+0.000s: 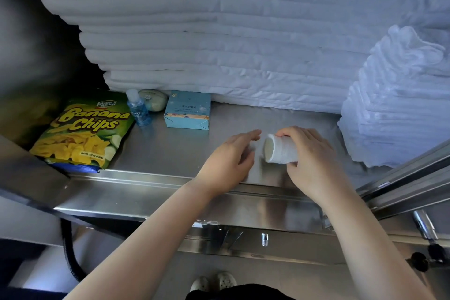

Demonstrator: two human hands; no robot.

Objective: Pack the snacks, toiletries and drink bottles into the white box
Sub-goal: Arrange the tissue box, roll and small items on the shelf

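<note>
Looming behind white cup [280,150]: stacked linens [219,44].

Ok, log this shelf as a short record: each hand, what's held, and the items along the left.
shelf: steel, items lie on it
right hand: grips white cup, which lies on its side
left hand: open, beside the cup's mouth, holds nothing
banana chips bag: flat, far left
blue bottle: standing right of the bag
pale oval item: behind the bottle
light blue box: right of the bottle
white linens: stacked at the back
</note>
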